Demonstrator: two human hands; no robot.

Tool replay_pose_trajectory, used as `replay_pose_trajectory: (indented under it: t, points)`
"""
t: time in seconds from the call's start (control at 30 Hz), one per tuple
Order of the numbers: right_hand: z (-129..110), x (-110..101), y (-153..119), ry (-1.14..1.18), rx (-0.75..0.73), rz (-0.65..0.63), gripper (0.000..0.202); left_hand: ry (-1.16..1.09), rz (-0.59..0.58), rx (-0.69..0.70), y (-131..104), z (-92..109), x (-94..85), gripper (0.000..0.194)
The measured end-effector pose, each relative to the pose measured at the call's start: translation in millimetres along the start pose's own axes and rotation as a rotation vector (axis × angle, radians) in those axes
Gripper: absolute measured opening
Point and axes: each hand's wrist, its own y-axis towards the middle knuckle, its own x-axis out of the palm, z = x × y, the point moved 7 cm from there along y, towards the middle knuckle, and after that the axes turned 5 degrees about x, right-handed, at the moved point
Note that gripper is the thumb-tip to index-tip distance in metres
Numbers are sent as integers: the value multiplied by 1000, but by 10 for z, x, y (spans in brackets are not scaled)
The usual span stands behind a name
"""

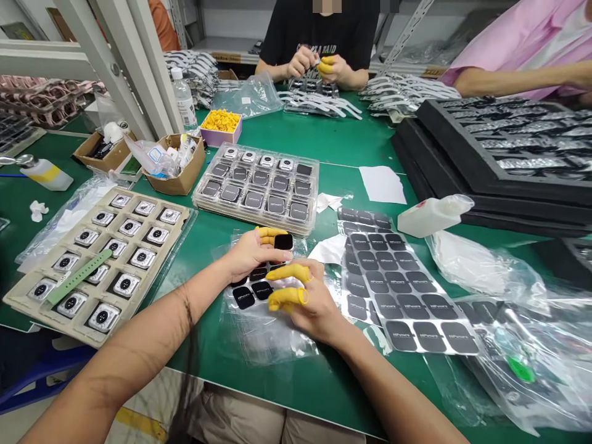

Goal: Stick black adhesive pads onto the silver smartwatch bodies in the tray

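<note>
My left hand, with yellow finger cots, is closed around a small watch case, its black glass face turned up. Just to its right, my right hand also wears yellow finger cots. Its fingers are bent and apart over a sheet of black square stickers, close below the watch case; whether the fingertips touch the sheet is hard to make out. Under both hands lie clear plastic films on the green table.
A beige tray of watch cases, with a green strap across it, stands left. Behind my hands is a stacked clear tray. Grey sticker sheets, a white bottle and black foam trays lie right. Two people sit opposite.
</note>
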Motion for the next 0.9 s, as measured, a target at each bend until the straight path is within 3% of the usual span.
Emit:
replay_pose_trajectory:
  t: [0.1,0.17,0.27,0.47,0.7,0.8,0.9]
  points:
    - [7,-84,-14,148,72,-49,16,-5,29,44,5,6,-10,49]
    - [91,-65,-28,77,131,-47,8,-19,49,57,6,6,-18,52]
    - [237,97,-62,-102,187,-109,44,-14,58,49,8,3,-22,54]
    - [270,263,-119,-66,158,-229,60,-26,60,42,8,14,-20,52]
    - [344,197,-73,-63,286,-22,19,-29,35,-10,-33,-10,4,46]
    - [284,162,-36,-54,213,52,8,-22,-4,-3,-23,2,20,41]
    - [202,139,-11,-101,91,103,12,-20,-24,9,-7,6,16,40]
